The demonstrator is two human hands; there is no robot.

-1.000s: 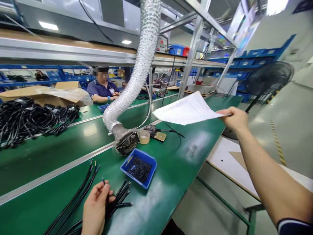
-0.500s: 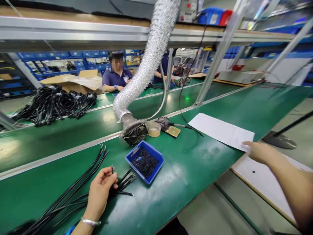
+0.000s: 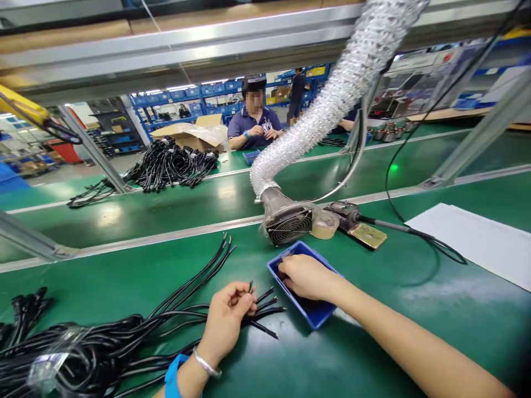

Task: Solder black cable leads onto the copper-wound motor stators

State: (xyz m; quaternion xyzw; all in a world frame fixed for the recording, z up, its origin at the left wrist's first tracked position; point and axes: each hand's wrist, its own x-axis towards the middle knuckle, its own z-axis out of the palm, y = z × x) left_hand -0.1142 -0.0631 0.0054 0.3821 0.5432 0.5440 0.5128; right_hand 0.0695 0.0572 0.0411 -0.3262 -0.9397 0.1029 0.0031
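Observation:
My left hand (image 3: pixel 230 312) pinches a black cable near its end, and the tip pokes up between thumb and forefinger. More black cables (image 3: pixel 191 284) run past and beneath that hand, their stripped ends pointing right and up. Inside the blue bin (image 3: pixel 317 319), my right hand (image 3: pixel 305 273) reaches down with its fingers curled. Its fingertips are hidden, so what they grip cannot be made out. The hand covers most of the small black pieces in the bin. At the lower left lies a cable bundle (image 3: pixel 91 359) partly wrapped in clear plastic.
Behind the bin stand a fan (image 3: pixel 288 225) on a silver duct (image 3: pixel 323 105), a tape roll (image 3: pixel 324 225) and a corded tool stand with a yellowish pad (image 3: pixel 369 235). White paper (image 3: pixel 473 237) lies at right. A co-worker (image 3: pixel 255 121) sits across the bench near a black cable pile (image 3: pixel 170 163).
My right hand has left the white paper and moved left into the blue bin. My left hand still pinches the cable. The view has turned left.

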